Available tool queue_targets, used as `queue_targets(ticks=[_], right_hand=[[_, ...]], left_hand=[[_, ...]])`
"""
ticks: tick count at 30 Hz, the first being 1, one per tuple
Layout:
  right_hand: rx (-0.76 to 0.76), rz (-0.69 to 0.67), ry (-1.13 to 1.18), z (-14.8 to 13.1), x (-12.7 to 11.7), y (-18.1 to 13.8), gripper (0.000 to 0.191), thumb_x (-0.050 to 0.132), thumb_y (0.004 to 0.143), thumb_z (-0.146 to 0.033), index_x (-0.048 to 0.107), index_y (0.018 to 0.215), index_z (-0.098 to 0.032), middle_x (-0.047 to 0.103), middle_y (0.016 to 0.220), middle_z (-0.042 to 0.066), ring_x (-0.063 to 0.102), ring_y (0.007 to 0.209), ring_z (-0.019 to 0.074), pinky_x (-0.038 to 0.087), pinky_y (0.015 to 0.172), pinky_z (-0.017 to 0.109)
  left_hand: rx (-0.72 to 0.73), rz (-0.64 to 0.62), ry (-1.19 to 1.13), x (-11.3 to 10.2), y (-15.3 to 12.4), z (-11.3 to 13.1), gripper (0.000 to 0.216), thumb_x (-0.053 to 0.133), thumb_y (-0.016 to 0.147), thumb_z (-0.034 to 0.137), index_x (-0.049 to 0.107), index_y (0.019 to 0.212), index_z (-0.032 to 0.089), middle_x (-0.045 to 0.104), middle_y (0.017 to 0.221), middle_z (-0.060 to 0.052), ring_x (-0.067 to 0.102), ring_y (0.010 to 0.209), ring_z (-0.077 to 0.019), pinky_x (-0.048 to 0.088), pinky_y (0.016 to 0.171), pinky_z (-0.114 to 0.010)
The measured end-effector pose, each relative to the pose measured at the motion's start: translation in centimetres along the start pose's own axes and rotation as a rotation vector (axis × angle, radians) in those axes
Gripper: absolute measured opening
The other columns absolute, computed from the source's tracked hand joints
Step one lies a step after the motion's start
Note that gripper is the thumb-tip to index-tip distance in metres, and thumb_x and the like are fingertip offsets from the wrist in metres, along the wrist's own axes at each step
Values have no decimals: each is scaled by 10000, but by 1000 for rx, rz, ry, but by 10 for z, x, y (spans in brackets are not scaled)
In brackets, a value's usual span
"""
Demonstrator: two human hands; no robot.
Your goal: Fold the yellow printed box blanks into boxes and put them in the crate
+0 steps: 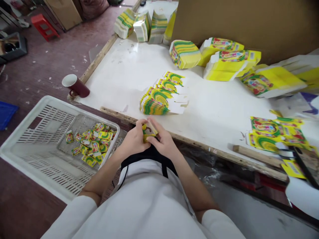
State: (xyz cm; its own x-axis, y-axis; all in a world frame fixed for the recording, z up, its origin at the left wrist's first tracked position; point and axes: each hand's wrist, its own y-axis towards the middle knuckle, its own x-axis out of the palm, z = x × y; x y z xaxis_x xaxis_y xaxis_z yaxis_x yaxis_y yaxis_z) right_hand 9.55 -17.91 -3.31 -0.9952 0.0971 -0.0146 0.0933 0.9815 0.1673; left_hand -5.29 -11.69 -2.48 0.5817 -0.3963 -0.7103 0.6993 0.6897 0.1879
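Between both hands, close to my body at the table's front edge, is a small yellow cardboard box (149, 131). My left hand (136, 137) is closed around its left side. On the other side my right hand (162, 138) grips it, fingers along its edge. The fingers cover part of the box, so how far it is folded is hard to see. Just beyond the hands, a fanned stack of flat printed cartons (159, 96) lies on the white table (114, 76). To the left, a white plastic basket (50, 132) holds many small yellow-green boxes (95, 146).
A dark red mug (80, 88) lies on its side at the table's left corner. Bundles of yellow cartons (231, 63) line the back by a brown cardboard sheet (244, 23). More flat cartons (274, 131) and a wooden strip (256, 156) lie at right. A red stool (45, 27) stands on the floor.
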Motion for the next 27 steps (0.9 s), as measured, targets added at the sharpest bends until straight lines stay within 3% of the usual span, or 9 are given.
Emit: queue_targets(ticks=[3, 5, 7, 9, 11, 13, 18, 21, 27], right_hand=[[-121, 10, -233, 0, 0, -3, 506, 530, 899, -165, 579, 1391, -273, 529, 1486, 69, 500, 1375, 234, 379, 1179, 417], [-131, 156, -257, 3, -2, 0, 483, 493, 913, -146, 615, 1355, -297, 570, 1447, 52, 542, 1336, 226, 404, 1163, 422], [-113, 325, -231, 7, -5, 3, 447, 497, 943, -194, 608, 1360, -308, 587, 1427, 49, 548, 1328, 233, 399, 1164, 448], [-123, 396, -237, 11, -8, 6, 456, 524, 963, -274, 549, 1417, -309, 549, 1466, 62, 504, 1371, 250, 389, 1169, 468], [-171, 335, -327, 14, -11, 6, 530, 574, 951, -351, 483, 1470, -299, 458, 1539, 83, 423, 1434, 274, 387, 1170, 474], [-222, 251, -460, 16, -13, 5, 525, 583, 948, -378, 496, 1460, -299, 396, 1578, 88, 379, 1461, 282, 386, 1173, 475], [-298, 162, -605, 19, -19, 7, 362, 520, 984, -350, 623, 1329, -321, 458, 1523, 90, 465, 1401, 269, 441, 1135, 470], [-322, 102, -600, 17, -22, 11, 348, 527, 981, -359, 641, 1302, -288, 445, 1512, 124, 460, 1396, 283, 450, 1120, 478], [-270, -56, -541, 15, -35, 12, 292, 535, 976, -378, 702, 1177, -249, 476, 1408, 149, 565, 1250, 274, 511, 1038, 461]], left_hand=[[12, 137, 3, 3, 2, -2, 700, 684, 708, 217, 307, 1297, 186, 513, 1210, -140, 625, 1044, -244, 529, 841, -371], [-102, 292, 12, 2, 2, -2, 787, 783, 658, 281, 336, 1298, 180, 489, 1252, -152, 586, 1116, -266, 506, 914, -408], [-261, 373, -89, -1, 1, -3, 820, 850, 614, 355, 376, 1261, 188, 537, 1200, -121, 604, 1059, -249, 507, 898, -401], [-374, 339, -358, -5, -1, -4, 740, 845, 647, 400, 399, 1204, 202, 612, 1099, -77, 648, 941, -206, 523, 813, -344], [-423, 304, -644, -10, -1, -6, 678, 828, 685, 398, 404, 1181, 213, 664, 1033, -50, 675, 872, -182, 523, 739, -290], [-437, 359, -781, -14, 0, -7, 643, 831, 691, 388, 436, 1167, 212, 685, 1027, -46, 685, 874, -171, 525, 732, -267], [-450, 474, -800, -18, 6, -6, 463, 820, 712, 370, 512, 1008, 191, 669, 886, -3, 662, 773, -118, 534, 717, -236], [-488, 464, -838, -15, 8, -6, 517, 828, 696, 364, 485, 1047, 201, 668, 818, 14, 652, 671, -118, 537, 644, -245], [-501, 516, -847, -14, 8, -9, 603, 837, 663, 338, 469, 1125, 214, 668, 815, 16, 665, 661, -139, 545, 629, -269]])
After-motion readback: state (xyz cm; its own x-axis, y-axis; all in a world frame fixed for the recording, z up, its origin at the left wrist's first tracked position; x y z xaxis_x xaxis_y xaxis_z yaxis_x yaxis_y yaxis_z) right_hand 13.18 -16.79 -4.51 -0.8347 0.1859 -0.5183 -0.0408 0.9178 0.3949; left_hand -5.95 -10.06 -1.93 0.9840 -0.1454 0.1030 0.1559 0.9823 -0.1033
